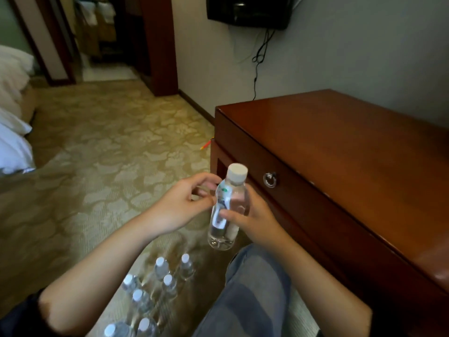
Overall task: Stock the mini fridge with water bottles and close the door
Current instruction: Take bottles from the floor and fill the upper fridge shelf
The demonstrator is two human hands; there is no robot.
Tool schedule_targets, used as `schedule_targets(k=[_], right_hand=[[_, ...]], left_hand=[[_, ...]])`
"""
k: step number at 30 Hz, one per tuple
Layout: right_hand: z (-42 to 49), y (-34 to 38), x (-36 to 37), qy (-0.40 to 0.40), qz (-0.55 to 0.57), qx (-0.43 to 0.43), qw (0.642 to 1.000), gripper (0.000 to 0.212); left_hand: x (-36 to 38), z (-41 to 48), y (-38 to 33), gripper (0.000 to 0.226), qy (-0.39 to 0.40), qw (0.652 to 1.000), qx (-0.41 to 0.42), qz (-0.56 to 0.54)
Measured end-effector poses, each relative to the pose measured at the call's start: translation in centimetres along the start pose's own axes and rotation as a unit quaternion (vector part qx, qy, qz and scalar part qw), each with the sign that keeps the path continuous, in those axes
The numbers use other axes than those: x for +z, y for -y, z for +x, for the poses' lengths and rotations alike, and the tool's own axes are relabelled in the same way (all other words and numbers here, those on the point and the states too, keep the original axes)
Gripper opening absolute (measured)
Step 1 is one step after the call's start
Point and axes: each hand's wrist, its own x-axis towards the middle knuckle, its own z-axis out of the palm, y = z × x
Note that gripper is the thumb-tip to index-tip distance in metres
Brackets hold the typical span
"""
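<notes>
A clear water bottle [228, 210] with a white cap and a white-green label is held upright in front of me. My right hand [252, 220] grips it around the middle from the right. My left hand [184, 205] is just left of the bottle, its fingertips touching the label near the neck. Several more water bottles [155, 288] with white caps stand on the carpet below my arms. The mini fridge is not visible in this view.
A brown wooden cabinet [340, 166] with a ring-pull drawer [269, 180] stands to the right. My knee in jeans [252, 288] is below the bottle. A bed with white linen [14, 117] is at the left. Patterned carpet [109, 142] stretches ahead, with a wall-mounted TV [247, 10] above.
</notes>
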Motion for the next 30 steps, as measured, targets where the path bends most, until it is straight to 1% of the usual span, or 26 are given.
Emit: schedule_targets(k=[1,3,6,11,15,19,23,30], right_hand=[[0.0,0.8,-0.8,-0.014,0.006,-0.004,1.000,0.046],[0.0,2.6,-2.6,-0.032,0.009,-0.013,0.999,0.041],[-0.1,5.1,-5.2,-0.055,0.002,-0.023,0.998,0.042],[-1.1,9.2,-9.5,-0.104,-0.010,-0.018,0.994,0.037],[-2.5,12.2,-12.6,-0.146,-0.018,-0.028,0.989,0.032],[-4.1,14.9,-16.1,-0.185,-0.054,-0.032,0.981,0.034],[-6.4,16.6,-19.9,-0.212,-0.078,-0.017,0.974,0.034],[-10.8,17.5,-25.9,-0.250,-0.063,0.026,0.966,0.035]], left_hand=[[0.3,-0.2,-0.2,0.036,0.011,1.000,0.000,-0.021],[1.1,-0.3,-0.7,0.052,0.040,0.997,0.010,-0.058],[2.6,0.1,-1.6,0.069,0.066,0.996,0.036,-0.057],[5.2,2.2,-5.0,0.071,0.040,0.992,0.110,-0.045],[7.1,4.4,-8.5,0.073,0.048,0.984,0.164,-0.058],[9.3,6.0,-12.2,0.068,0.053,0.973,0.211,-0.077],[12.0,7.6,-15.3,0.062,0.082,0.964,0.232,-0.103],[17.6,9.8,-20.1,0.058,0.153,0.944,0.244,-0.160]])
